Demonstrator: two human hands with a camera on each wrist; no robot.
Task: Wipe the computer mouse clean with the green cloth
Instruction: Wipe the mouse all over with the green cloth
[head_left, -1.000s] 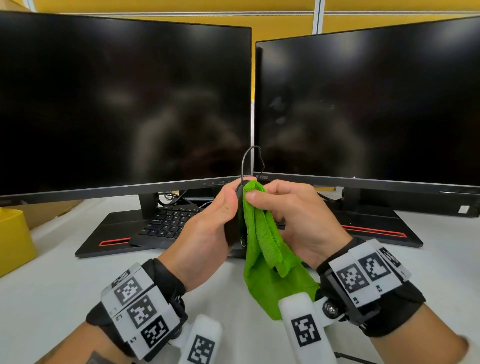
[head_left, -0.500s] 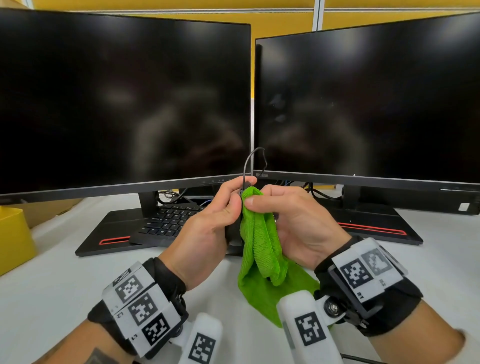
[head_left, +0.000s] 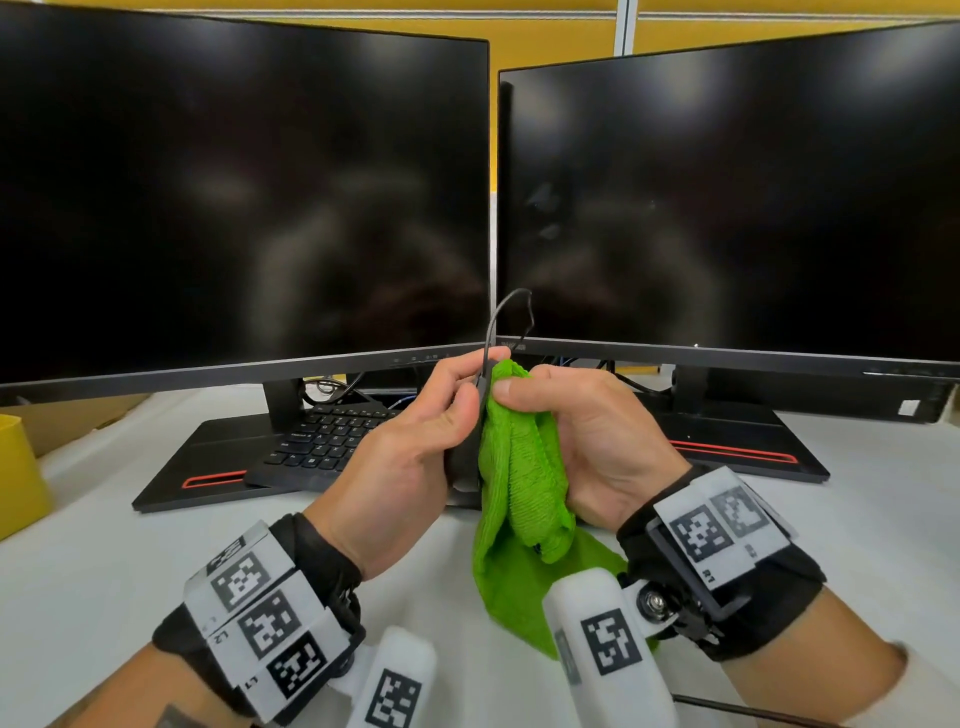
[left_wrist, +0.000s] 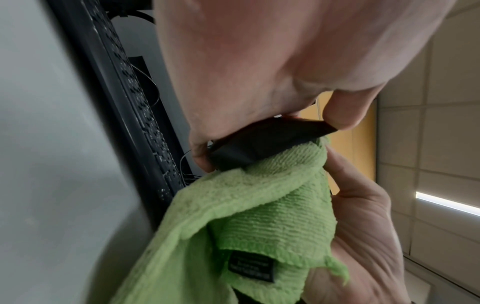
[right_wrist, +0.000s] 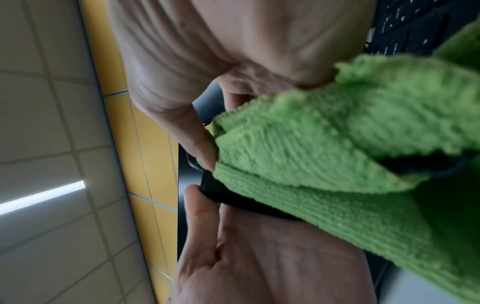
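My left hand (head_left: 415, 441) grips the black computer mouse (head_left: 464, 457) and holds it on edge above the white desk, thumb on the near side and fingers round the far side. The mouse (left_wrist: 267, 142) shows as a dark wedge between thumb and fingertip. Its cable (head_left: 501, 322) loops up in front of the monitors. My right hand (head_left: 582, 441) pinches the folded green cloth (head_left: 524, 467) against the mouse's right face, the thumb on top of the cloth. The cloth (right_wrist: 324, 164) covers most of the mouse (right_wrist: 233, 199); its lower end hangs toward the desk.
Two dark monitors (head_left: 234, 197) (head_left: 727, 197) stand side by side just behind my hands. A black keyboard (head_left: 327, 436) lies on the left monitor's base. A yellow box (head_left: 18, 478) sits at the desk's left edge. A thin cable (head_left: 753, 712) runs near the right front.
Both hands have stayed together at the same spot. The right hand has slid the cloth a little along the mouse's side, and the cloth's hanging end has shifted slightly.
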